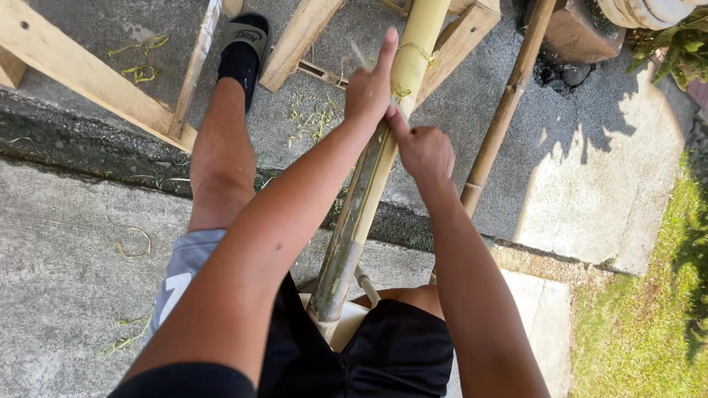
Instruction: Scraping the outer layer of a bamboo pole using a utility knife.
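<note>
While the thick bamboo pole [369, 184] slants up from the lap toward the wooden frame [81, 81], the right hand [424, 151] is clenched against its side, and beyond it the left hand [371, 87] clasps the pole, forefinger stretched upward. Farther off, a thinner bamboo stick [505, 107] lies on the concrete.

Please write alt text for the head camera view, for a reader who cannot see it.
Seen from above, a person's left hand and right hand grip a long bamboo pole slanting up from their lap over concrete ground. A thinner bamboo pole lies to the right, beside wooden beams, with grass at the edge.
</note>
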